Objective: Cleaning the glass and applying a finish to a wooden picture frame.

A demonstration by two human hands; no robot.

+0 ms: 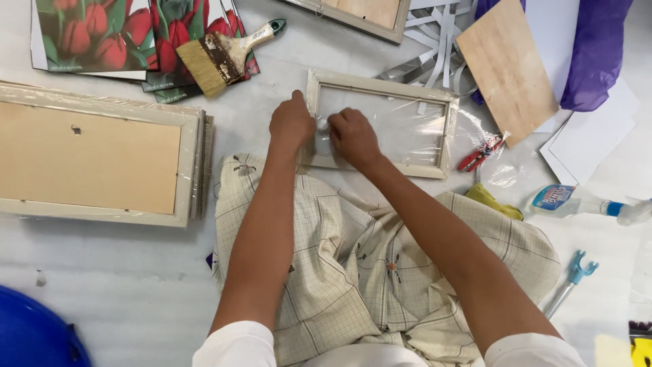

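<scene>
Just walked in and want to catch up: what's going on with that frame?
A person seated on the floor has both hands on the left end of a small pale picture frame lying flat. The left hand steadies its corner; the right hand presses on the glass. A brush, flower prints, red pliers and a stack of frames lie around.

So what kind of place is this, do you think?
Probably a picture-framing workspace on a floor: both hands work on a small frame, beside stacked frames, tulip prints and a brush.

paintbrush (224,58) | tulip prints (95,34) | stacked frames (102,160) | spray bottle (577,202) | red pliers (481,155)
</scene>
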